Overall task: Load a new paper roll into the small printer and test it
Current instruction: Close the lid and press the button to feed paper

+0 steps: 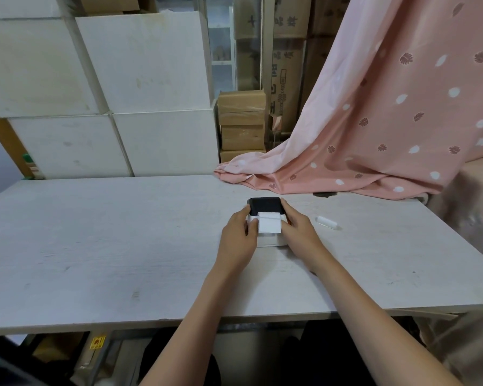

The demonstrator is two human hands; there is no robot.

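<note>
A small white printer with a black lid stands on the white table, a little right of centre. A strip of white paper sticks out of its top slot toward me. My left hand grips the printer's left side, thumb on top near the paper. My right hand holds its right side, fingers along the lid's edge. A small white roll core lies on the table to the right of the printer, apart from both hands.
A pink patterned cloth drapes down onto the table's far right corner. White foam boxes are stacked behind the far edge, with cardboard boxes beside them. The table's near edge runs under my forearms.
</note>
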